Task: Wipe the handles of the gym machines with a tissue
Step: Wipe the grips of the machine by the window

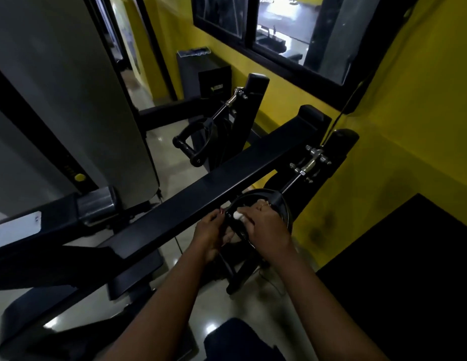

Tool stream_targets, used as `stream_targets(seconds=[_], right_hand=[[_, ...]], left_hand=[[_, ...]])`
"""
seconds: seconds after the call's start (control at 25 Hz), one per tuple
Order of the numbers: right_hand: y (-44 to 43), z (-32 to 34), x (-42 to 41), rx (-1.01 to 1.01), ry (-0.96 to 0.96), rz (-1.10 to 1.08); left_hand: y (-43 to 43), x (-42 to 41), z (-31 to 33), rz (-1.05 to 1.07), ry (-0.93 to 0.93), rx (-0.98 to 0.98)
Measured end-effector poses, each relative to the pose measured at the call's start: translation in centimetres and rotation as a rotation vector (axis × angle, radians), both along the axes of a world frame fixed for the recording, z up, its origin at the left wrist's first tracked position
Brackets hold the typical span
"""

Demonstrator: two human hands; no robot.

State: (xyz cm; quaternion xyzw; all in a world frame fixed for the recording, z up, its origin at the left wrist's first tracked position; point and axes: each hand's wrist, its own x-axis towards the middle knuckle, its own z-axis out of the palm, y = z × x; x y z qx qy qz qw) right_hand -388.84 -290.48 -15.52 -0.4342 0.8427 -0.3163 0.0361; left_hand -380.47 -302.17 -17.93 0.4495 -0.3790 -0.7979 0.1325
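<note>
Two hands on one black handle (239, 230): left hand (210, 231) round grip, right hand (266, 227) pinching tissue (237, 215).

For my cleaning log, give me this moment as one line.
step: wiping near handle | left hand: grips its end | right hand: holds tissue against its bar | far handle: no hand on it
</note>
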Motion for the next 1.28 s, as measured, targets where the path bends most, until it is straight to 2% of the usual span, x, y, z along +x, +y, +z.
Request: stream_targets(seconds=[0.08, 0.2, 0.32, 0.48, 0.64, 0.8, 0.92, 1.08, 1.16, 1.28], right_hand=[[0.0, -1.3, 0.0, 0.052, -0.031, 0.07], [0.9, -2.8, -0.2, -0.058, -0.063, 0.113], [1.9, -3.7, -0.8, -0.158, -0.019, 0.183], [0.5, -3.0, -0.6, -0.152, 0.069, 0.204], [-1.4, -0.5, -0.8, -0.083, -0.062, 0.233], [4.0, -1.7, -0.8, 0.054, 0.194, 0.444], [3.7, -2.5, -0.6, 0.149, 0.255, 0.426], [-1.1, -1.8, -0.1, 0.127, 0.244, 0.327], [0.4, -2.3, 0.2, 0.088, 0.314, 0.404], [4.7, -3.1, 0.2, 0.147, 0.482, 0.558]], left_hand=[[0.0, 0.0, -0.5, 0.009, 0.012, 0.087], [0.4, 0.1, -0.6, 0.094, 0.059, 0.129], [0.9, 0.1, -0.4, 0.163, 0.065, 0.07], [1.9, -0.2, 0.0, 0.207, 0.021, 0.02], [2.5, -0.4, 0.2, 0.25, -0.004, 0.034], [3.0, -1.1, 0.2, 0.246, -0.057, 0.035], [3.0, -1.2, 0.3, 0.231, -0.088, 0.024], [2.4, -1.0, 0.4, 0.198, -0.103, 0.048], [2.1, -0.9, 0.3, 0.182, -0.099, 0.075], [1.9, -0.6, 0.3, 0.166, -0.057, 0.147]])
